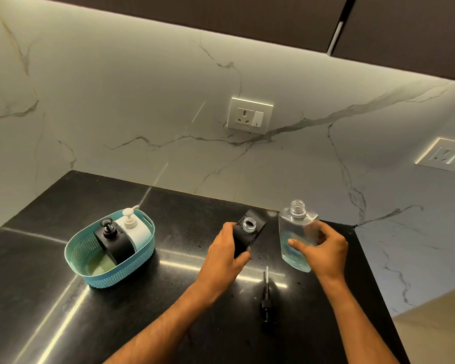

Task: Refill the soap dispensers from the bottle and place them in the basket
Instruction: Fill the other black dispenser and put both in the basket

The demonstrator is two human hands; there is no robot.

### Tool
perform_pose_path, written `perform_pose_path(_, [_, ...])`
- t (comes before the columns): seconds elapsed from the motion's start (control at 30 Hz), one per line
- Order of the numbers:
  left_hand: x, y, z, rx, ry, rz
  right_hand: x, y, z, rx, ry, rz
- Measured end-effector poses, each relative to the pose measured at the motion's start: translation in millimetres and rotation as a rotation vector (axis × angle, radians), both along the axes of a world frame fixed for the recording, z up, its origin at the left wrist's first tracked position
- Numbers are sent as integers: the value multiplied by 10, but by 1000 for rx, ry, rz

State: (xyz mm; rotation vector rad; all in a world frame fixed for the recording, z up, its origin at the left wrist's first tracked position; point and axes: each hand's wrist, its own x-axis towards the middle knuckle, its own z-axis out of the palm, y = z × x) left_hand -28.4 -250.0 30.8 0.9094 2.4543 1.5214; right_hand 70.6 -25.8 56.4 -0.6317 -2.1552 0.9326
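My left hand grips a black soap dispenser standing on the dark counter, its neck open with no pump on it. My right hand holds a clear refill bottle upright just to the right, uncapped, with a little blue liquid at the bottom. A black pump head with its tube lies on the counter below the two. At the left stands a teal basket holding a black dispenser and a white dispenser, both with pumps on.
The black counter ends at a right edge near the refill bottle, with floor beyond. A marble wall with two power sockets rises behind. Dark cabinets hang overhead.
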Motion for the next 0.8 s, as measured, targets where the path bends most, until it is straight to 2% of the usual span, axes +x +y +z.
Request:
perform_pose_path(0.13, [-130, 16, -11, 0, -33, -53, -78, 267, -110, -250, -5, 62])
perform_pose_path(0.33, [-320, 25, -3, 11, -97, -122, -167, 541, -262, -434, -34, 157])
perform_pose_path(0.57, [-471, 10, 19, 100, -187, -134, -293, 840, -526, -596, -37, 187])
perform_pose_path(0.8, [-540, 77, 35, 78, -216, -152, -405, 1039, -726, -676, -76, 218])
